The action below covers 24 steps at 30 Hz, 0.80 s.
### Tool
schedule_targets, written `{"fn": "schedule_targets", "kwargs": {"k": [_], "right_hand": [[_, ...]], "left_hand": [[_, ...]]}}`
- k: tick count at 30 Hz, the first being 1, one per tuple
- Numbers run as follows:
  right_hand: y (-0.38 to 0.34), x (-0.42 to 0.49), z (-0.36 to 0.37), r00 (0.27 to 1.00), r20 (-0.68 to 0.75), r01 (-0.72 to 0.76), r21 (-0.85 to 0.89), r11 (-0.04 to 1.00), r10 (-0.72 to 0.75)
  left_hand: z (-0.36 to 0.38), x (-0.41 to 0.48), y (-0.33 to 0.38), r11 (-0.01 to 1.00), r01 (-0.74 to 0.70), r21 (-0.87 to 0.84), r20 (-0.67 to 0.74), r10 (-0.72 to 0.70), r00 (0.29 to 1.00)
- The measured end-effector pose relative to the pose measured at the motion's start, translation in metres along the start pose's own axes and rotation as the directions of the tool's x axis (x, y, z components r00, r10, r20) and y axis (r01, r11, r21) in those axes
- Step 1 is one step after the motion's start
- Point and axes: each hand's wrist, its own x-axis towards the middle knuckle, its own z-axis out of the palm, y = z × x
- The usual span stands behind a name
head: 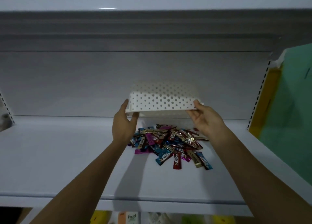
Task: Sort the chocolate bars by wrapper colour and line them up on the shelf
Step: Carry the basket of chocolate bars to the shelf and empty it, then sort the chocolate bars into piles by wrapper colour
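**A:** Which step is this?

**B:** The very start, I'd say. The chocolate bars (168,143) lie in one mixed heap on the white shelf (67,156), towards the back and a little right of middle. Blue, magenta, red, gold and brown wrappers cross over each other, and none are in a row yet

**A:** And the hands?

**B:** Both are on the white perforated basket (160,100), which hangs in the air just above the heap, not touching it. It looks upended, rim downward. The left hand (125,122) has its grip closed round the left end, thumb under the rim. The right hand (202,117) holds the right end, thumb on the front wall and fingers beneath

**A:** So no sorting yet?

**B:** None that I can see. I can't tell whether any bar remains inside the basket

**A:** What does the next move call for?

**B:** Setting the basket down on a bare part of the shelf, off to one side, so both hands are free. Then it's picking one colour out of the heap. The foil looks slippery and the bars overlap, so pinch one at a time
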Motion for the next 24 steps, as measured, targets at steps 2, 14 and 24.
{"fn": "schedule_targets", "kwargs": {"k": [2,14,24], "right_hand": [[-0.008,-0.005,-0.002,0.999,0.027,0.033,-0.132,0.991,-0.03],[-0.027,-0.024,-0.076,0.845,0.129,0.347,-0.87,0.349,-0.519],[-0.025,-0.028,-0.145,0.862,-0.458,0.069,-0.319,0.945,-0.217]], "left_hand": [[0.0,-0.005,0.002,0.999,-0.031,0.012,-0.018,0.031,0.999],[0.03,-0.037,0.017,0.922,0.388,0.01,0.38,-0.362,0.851],[0.072,-0.055,0.087,0.86,0.42,-0.29,0.463,-0.258,0.848]]}}
